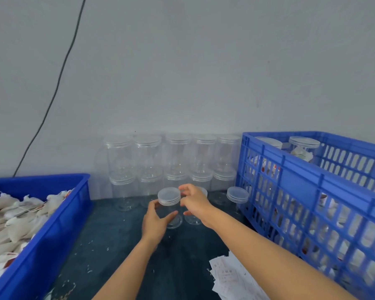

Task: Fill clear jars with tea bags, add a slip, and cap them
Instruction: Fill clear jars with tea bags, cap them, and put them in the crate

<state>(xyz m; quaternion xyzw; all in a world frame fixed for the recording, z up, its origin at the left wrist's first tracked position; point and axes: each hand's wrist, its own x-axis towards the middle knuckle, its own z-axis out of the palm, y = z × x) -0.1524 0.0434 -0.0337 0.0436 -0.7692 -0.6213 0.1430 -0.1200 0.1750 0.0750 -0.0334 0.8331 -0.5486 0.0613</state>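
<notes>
Your left hand [155, 221] is wrapped around the body of a clear, empty plastic jar with a frosted screw lid [168, 207], thumb on the near side and fingers curled round the far side, so the jar stands just off or on the dark blue-green tabletop [121, 252]; which of the two, you cannot tell from here. Your right hand [194, 202] is beside the lid of that jar, its fingers loosely spread and bent toward the lid's edge, fingertips touching or nearly touching it; it holds nothing that can be made out. Right behind your right hand stands a second clear capped jar [193, 219], mostly hidden by the hand. Further right, a third clear jar with a ribbed frosted lid [237, 194] stands just beside the blue slatted plastic crate [312, 191], which holds capped jars already filled with tea bags. Against the grey wall, a two-tier stack of empty clear capped jars [171, 161] runs in a row behind your hands. On your left sits a solid blue plastic bin [52, 234] heaped with white tea bags with red tags [11, 221]. Near your right forearm, at the lower edge, lies a loose pile of white printed paper slips [230, 278].
</notes>
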